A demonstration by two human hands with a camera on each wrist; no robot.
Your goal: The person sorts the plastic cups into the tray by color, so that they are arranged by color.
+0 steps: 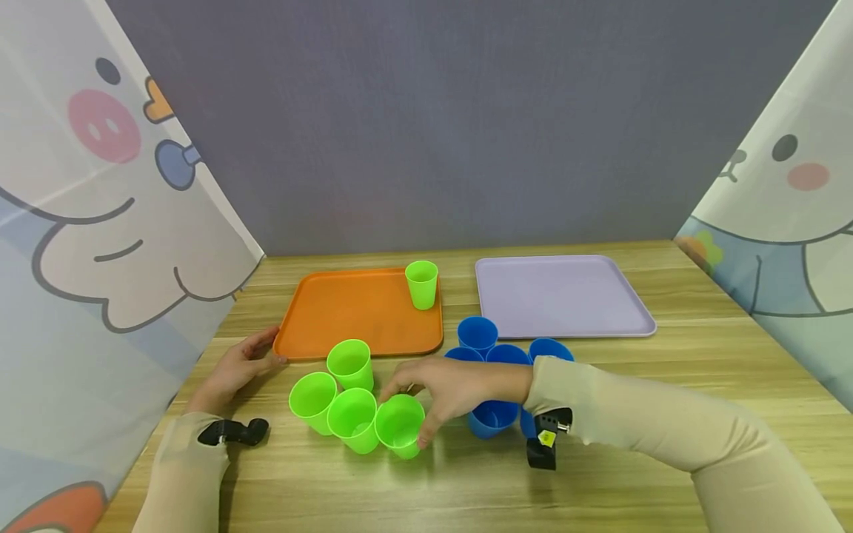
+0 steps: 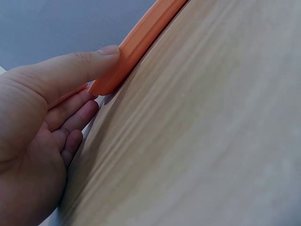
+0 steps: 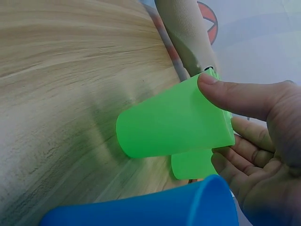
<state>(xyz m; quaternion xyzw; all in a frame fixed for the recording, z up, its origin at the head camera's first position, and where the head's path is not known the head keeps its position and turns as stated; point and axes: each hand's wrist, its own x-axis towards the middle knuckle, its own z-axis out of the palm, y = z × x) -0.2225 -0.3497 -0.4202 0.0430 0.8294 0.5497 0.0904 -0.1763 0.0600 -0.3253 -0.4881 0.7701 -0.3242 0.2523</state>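
Note:
My right hand holds a green cup near its rim, the thumb on one side and the fingers on the other. In the right wrist view this cup stands upright on the table. Other green cups stand close against it on the left. My left hand grips the near left corner of an orange tray; its thumb lies on the rim in the left wrist view. On that tray's right side stands one green cup.
Several blue cups cluster under and beside the right forearm, partly hidden by it. A lilac tray lies at the back right. A grey panel rises behind the wooden table, with printed cloths on both sides.

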